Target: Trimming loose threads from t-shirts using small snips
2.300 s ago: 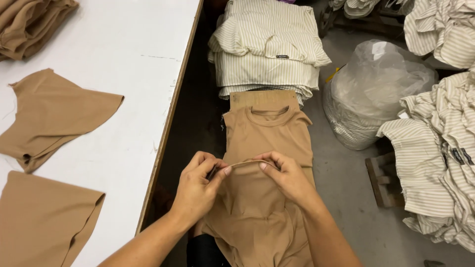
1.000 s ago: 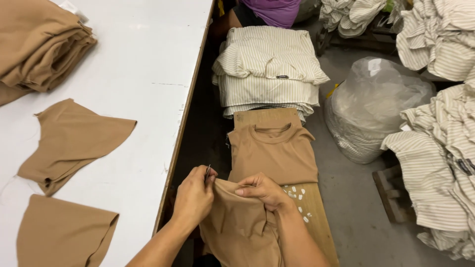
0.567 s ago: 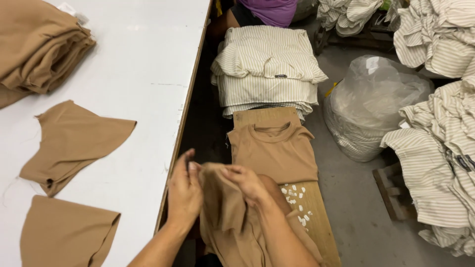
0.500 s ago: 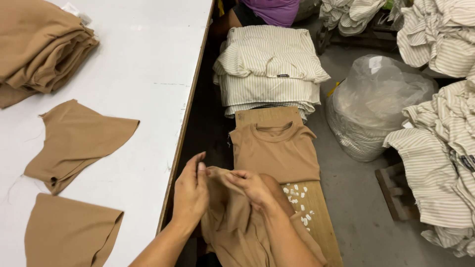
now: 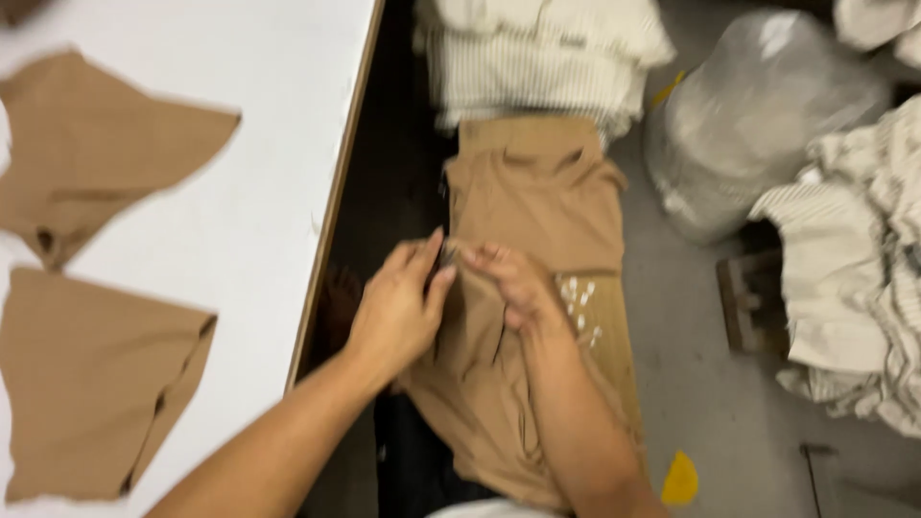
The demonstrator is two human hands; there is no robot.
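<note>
My left hand [image 5: 401,305] and my right hand [image 5: 508,281] meet low in the head view, both pinching a tan knit garment piece [image 5: 484,384] that hangs down over my lap. A small dark tool seems to sit between my left fingers, but blur hides what it is. Just beyond my hands lies a tan sleeveless top [image 5: 537,192] spread flat on a low surface.
A white table [image 5: 278,144] at left carries tan cut pieces [image 5: 91,153], [image 5: 91,379]. A stack of striped cream garments [image 5: 537,58] lies ahead, a clear plastic bag [image 5: 758,115] to the right, and more striped cloth [image 5: 854,278] at far right on the grey floor.
My hands have gathered the tan piece from stretched flat into a bunched fold and brought it together. The camera has tilted down and moved closer.
</note>
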